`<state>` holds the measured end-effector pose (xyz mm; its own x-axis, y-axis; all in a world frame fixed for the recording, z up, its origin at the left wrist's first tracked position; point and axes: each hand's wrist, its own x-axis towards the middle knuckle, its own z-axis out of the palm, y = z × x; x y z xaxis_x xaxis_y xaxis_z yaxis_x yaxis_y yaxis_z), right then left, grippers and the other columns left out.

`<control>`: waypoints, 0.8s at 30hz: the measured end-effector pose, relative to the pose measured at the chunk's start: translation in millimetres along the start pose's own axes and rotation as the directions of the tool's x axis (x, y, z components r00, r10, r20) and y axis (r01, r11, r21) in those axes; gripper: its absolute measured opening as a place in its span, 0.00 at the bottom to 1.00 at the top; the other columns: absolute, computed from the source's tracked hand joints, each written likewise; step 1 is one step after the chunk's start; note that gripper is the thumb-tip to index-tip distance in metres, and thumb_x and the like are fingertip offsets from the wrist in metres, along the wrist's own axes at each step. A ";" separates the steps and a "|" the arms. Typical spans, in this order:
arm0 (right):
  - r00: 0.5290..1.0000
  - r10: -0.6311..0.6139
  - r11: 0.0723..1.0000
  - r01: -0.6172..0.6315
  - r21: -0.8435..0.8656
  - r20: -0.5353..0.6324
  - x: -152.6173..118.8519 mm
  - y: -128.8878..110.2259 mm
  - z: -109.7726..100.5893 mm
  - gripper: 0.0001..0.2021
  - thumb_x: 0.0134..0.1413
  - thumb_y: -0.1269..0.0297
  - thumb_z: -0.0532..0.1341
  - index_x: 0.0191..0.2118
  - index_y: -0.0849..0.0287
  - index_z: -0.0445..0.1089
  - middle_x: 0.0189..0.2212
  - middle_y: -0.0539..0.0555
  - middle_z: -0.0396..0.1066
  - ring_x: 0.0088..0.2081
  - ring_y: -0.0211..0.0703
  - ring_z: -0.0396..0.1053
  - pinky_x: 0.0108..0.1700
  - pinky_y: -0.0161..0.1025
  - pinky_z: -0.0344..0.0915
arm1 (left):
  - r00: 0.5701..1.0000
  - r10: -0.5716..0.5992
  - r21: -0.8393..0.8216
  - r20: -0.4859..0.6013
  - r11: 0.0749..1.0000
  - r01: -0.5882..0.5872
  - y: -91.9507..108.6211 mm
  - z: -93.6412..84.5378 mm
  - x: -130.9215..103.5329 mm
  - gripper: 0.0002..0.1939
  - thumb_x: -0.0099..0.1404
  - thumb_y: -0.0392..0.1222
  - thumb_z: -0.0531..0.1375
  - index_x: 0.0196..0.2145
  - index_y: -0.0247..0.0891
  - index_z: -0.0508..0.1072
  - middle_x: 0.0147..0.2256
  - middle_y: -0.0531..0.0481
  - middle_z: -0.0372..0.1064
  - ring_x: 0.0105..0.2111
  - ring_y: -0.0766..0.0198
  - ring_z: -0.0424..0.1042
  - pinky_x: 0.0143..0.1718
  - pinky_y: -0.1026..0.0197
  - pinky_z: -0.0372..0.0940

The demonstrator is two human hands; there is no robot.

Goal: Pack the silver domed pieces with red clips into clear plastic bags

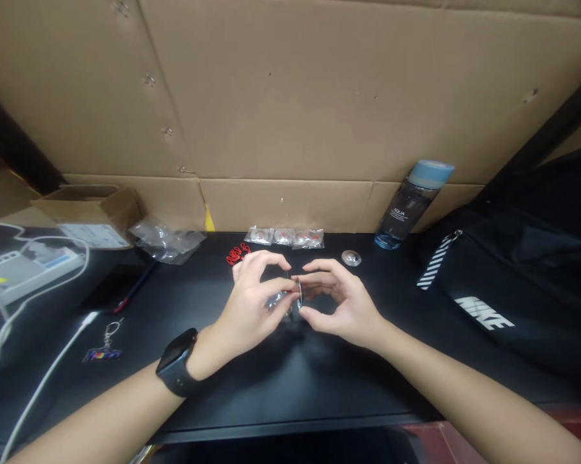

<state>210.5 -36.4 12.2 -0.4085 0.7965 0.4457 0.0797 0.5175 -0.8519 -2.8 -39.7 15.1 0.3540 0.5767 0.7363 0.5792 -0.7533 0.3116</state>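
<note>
My left hand (261,293) and my right hand (341,296) are close together above the black table. Between the fingertips of my right hand is a small, thin, shiny round disc (299,294), seen nearly edge-on. My left fingers are closed on a piece of clear plastic (275,299), partly hidden behind them, and their tips reach the disc's side. A similar round silvery piece (351,258) lies on the table beyond my right hand. Red, curly string-like pieces (237,253) lie just behind my left hand.
Several clear packets (284,237) with round pieces lie along the cardboard wall (290,116). A water bottle (411,205) leans at back right, beside a black bag (513,277). To the left are a cardboard box (90,212), plastic bag (167,241), power strip (29,277), cable and keychain (102,353).
</note>
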 end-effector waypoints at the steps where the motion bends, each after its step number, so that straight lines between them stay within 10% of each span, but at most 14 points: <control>1: 1.000 0.022 1.000 -0.022 0.014 0.008 -0.2 0.1 0.0 0.29 0.49 0.69 0.72 0.55 0.51 0.64 0.45 0.55 0.80 0.44 0.49 0.80 0.46 0.46 0.79 | 0.999 0.039 0.031 -0.011 0.999 -0.039 -0.4 0.2 -0.3 0.04 0.68 0.36 0.63 0.37 0.42 0.79 0.47 0.44 0.70 0.53 0.49 0.66 0.53 0.43 0.57; 7: 0.984 0.151 0.984 -0.159 0.085 0.097 -0.9 0.5 0.3 0.20 0.62 0.64 0.65 0.57 0.52 0.62 0.39 0.52 0.79 0.39 0.45 0.80 0.45 0.45 0.79 | 0.984 0.178 0.147 -0.024 0.974 -0.173 -2.6 1.9 -1.9 0.05 0.67 0.33 0.64 0.38 0.43 0.79 0.46 0.46 0.73 0.52 0.50 0.68 0.52 0.45 0.56; 18: 0.999 -0.027 0.999 0.029 0.042 -0.037 -2.3 11.0 5.3 0.32 0.49 0.65 0.75 0.57 0.50 0.61 0.54 0.59 0.76 0.52 0.52 0.77 0.53 0.51 0.77 | 0.976 -0.192 -0.024 0.105 0.980 0.195 0.2 -2.2 5.2 0.06 0.68 0.38 0.64 0.34 0.45 0.81 0.46 0.48 0.71 0.51 0.52 0.67 0.52 0.46 0.57; 24: 0.998 -0.013 0.997 0.018 0.069 -0.068 -2.0 13.5 6.2 0.31 0.50 0.66 0.75 0.57 0.50 0.62 0.54 0.59 0.76 0.50 0.50 0.78 0.51 0.49 0.77 | 0.987 -0.148 -0.038 0.069 0.988 0.151 -2.4 -2.3 3.7 0.03 0.69 0.40 0.65 0.36 0.46 0.81 0.42 0.50 0.75 0.49 0.54 0.69 0.50 0.50 0.55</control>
<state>206.8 -33.0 -1.8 -0.3468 0.8089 0.4748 0.0097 0.5093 -0.8606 -4.5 -36.5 18.4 0.3143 0.7025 0.6385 0.5976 -0.6691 0.4419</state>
